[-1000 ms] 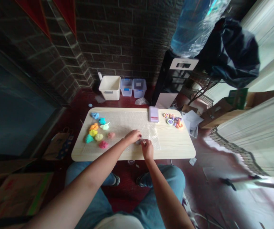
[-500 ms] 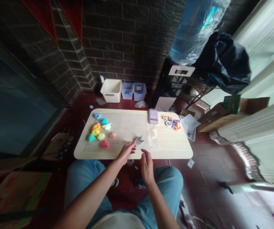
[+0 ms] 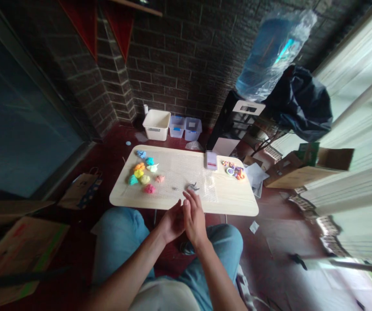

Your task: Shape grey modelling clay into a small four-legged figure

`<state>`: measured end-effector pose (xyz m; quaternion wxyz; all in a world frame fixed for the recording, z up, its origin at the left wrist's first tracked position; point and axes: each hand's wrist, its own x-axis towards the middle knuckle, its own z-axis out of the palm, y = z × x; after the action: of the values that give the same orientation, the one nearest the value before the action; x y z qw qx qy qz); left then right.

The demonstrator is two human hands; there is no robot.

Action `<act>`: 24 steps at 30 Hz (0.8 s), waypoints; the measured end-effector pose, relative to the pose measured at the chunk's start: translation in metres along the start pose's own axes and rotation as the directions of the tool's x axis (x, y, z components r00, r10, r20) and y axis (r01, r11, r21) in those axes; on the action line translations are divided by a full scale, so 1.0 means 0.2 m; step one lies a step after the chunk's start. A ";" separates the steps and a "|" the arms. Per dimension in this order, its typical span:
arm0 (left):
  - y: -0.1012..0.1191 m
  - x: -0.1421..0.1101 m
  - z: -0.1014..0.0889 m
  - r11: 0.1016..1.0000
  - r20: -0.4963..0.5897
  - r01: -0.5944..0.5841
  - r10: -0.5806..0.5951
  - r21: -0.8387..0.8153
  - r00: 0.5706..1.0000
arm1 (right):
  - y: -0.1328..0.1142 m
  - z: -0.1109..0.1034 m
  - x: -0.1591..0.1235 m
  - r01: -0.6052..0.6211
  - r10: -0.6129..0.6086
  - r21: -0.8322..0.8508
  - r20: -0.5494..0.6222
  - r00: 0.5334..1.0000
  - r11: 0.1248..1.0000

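Observation:
My left hand (image 3: 172,223) is turned partly palm-up at the table's near edge, its fingers stretched out and loosely curved. Against its palm side lies my right hand (image 3: 195,219), fingers long and nearly straight. Whatever may be between the palms is hidden. Just past my right fingertips sits a grey clay piece (image 3: 192,186) with pointed bits sticking up. A small grey scrap (image 3: 174,188) rests to its left on the clear bubble-wrap sheet (image 3: 181,166). Several coloured clay lumps, among them a pink one (image 3: 150,188) and a yellow one (image 3: 138,173), lie at the left.
The pale table (image 3: 237,196) has rounded corners. On its right stand a small boxy item (image 3: 211,160) and a cluster of colourful shaped pieces (image 3: 238,173). Beyond are a white bin (image 3: 157,125), clear tubs (image 3: 192,129) and a water dispenser (image 3: 229,125). A cardboard box (image 3: 315,168) is at right.
My hands have come together and drawn back toward me from the grey piece. The left hand has left the sheet, uncovering the small grey scrap. The view has shifted slightly.

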<state>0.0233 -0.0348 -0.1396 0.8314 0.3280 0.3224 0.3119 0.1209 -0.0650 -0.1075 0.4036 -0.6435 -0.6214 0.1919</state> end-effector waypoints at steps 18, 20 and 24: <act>0.21 -0.18 0.27 0.898 0.030 -0.183 0.212 -0.399 0.977 | -0.30 0.02 0.05 0.112 -0.133 -0.161 -0.122 0.984 0.981; 0.22 -0.18 0.26 0.868 0.005 -0.214 0.242 -0.449 0.970 | -0.31 0.02 0.02 0.165 -0.184 -0.210 -0.076 0.980 0.964; 0.23 -0.21 0.28 0.803 0.023 -0.197 0.254 -0.562 0.967 | -0.35 0.01 0.04 0.136 -0.169 -0.254 -0.112 0.979 0.958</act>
<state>0.0263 -0.0568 -0.0583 0.8622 0.1233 0.1358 0.4721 0.0765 -0.0645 -0.0538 0.3750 -0.6499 -0.6600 0.0390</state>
